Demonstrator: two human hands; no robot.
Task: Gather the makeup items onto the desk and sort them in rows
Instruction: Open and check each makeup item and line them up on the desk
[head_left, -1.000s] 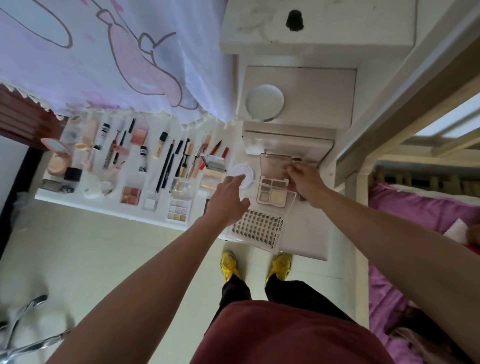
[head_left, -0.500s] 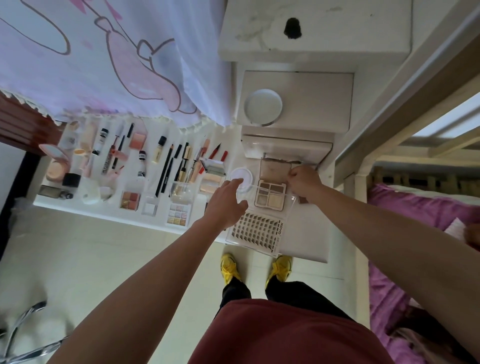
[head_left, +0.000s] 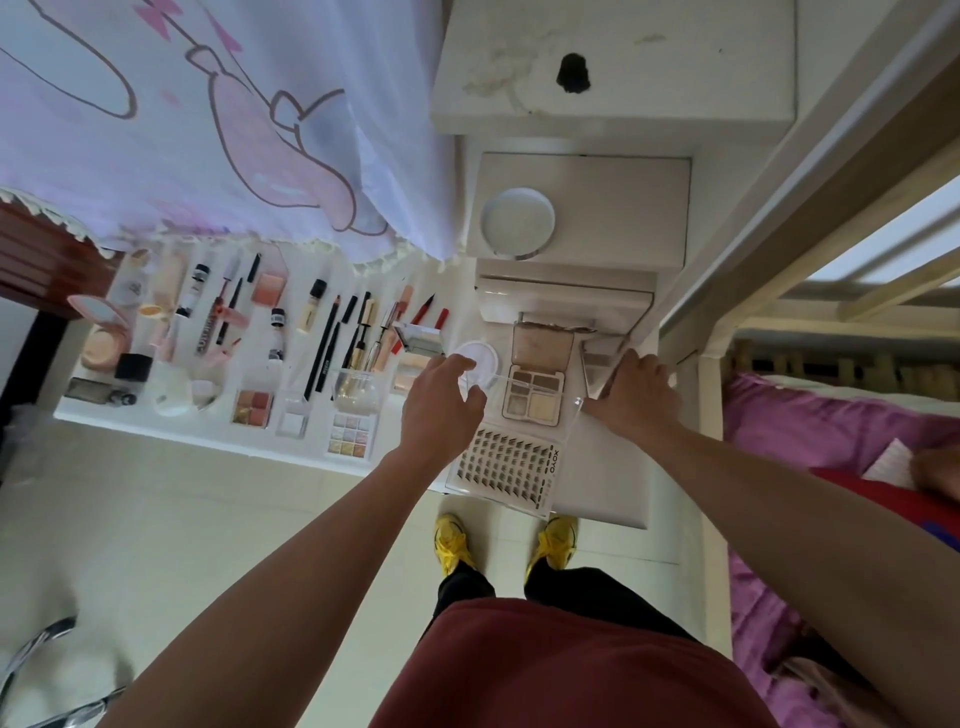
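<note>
Writing: XOYO on the lash card, which lies at the desk's near edge; other labels are too small to read.
Left hand: fingers curled, pinching the left edge of the clear tray, beside a round white compact.
Right hand: on a thin case, right of the open eyeshadow palette; grip unclear.
Desk: white, with makeup in rows.
Room: pale tiled floor, printed curtain, purple bedding.
</note>
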